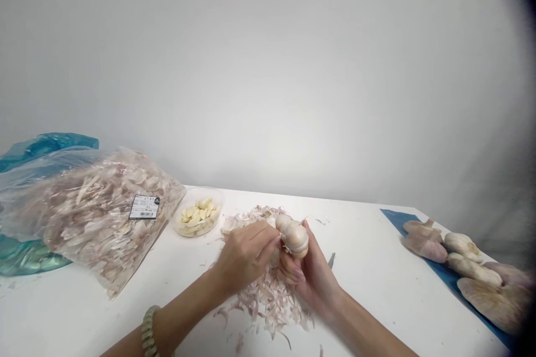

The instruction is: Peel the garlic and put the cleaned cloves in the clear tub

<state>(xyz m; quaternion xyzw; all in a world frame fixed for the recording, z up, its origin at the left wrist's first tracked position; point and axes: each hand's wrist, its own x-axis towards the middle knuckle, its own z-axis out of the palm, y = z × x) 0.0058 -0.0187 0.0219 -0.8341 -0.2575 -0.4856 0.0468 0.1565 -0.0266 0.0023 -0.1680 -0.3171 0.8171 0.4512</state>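
A whitish garlic bulb point(295, 236) is held above the table in my right hand point(307, 276), whose fingers wrap round its underside and right side. On the bulb's left, my left hand point(249, 254) has its thumb and fingertips pinched together against the garlic; whether a bit of skin is between them is too small to make out. Below both hands lies a loose heap of papery garlic skins point(274, 298). A grey pointed blade point(331, 260), partly hidden, shows just right of my right hand.
A clear plastic tub point(178, 228) of peeled garlic cloves point(201, 213) stands behind my left hand. Further left lies a labelled transparent bag point(113, 201) full of garlic skins, against blue-green plastic point(62, 140). Several garlic bulbs point(473, 270) rest on a blue sheet point(400, 216) at the right edge.
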